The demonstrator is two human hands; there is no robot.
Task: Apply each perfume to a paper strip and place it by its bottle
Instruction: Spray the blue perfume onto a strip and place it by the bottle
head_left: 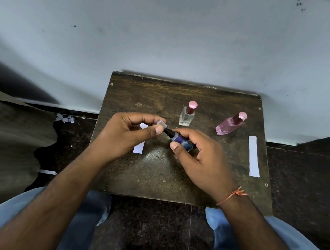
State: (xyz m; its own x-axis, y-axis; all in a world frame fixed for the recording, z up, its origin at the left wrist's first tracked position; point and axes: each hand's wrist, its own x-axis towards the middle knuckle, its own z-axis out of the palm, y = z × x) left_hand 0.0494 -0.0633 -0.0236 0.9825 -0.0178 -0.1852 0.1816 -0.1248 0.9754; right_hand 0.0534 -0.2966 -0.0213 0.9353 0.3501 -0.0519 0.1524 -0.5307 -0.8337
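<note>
Above the middle of the small table (156, 175), a little blue perfume bottle (182, 142) is held tilted, its black spray neck pointing up and to the left. Its body is a short glass cylinder, deep violet-blue and glossy, with a pale reflection on its side. The right hand (201, 159) is wrapped around it, thumb pressed on the near side and fingers curled over the far side. The left hand (128, 133) pinches a small clear plastic cap (161, 123) between thumb and forefinger, just off the tip of the neck; whether cap and neck touch cannot be told.

Partly under the left hand, a white paper strip (139, 147) lies flat on the tabletop. A second, longer paper strip (254, 156) lies near the right edge, well apart from the hands. Behind the hands stands a square clear glass bottle (187, 116), upright, with a rounded metallic pink cap. To its right a pink bottle (230, 124) holds rosy liquid and appears to lean, topped with the same kind of cap.

The tabletop is dark, worn wood, scuffed and mottled, with screws at the corners. A thin orange thread (231, 196) circles the right wrist. Paper scraps (65, 118) lie on the dark speckled floor to the left.
</note>
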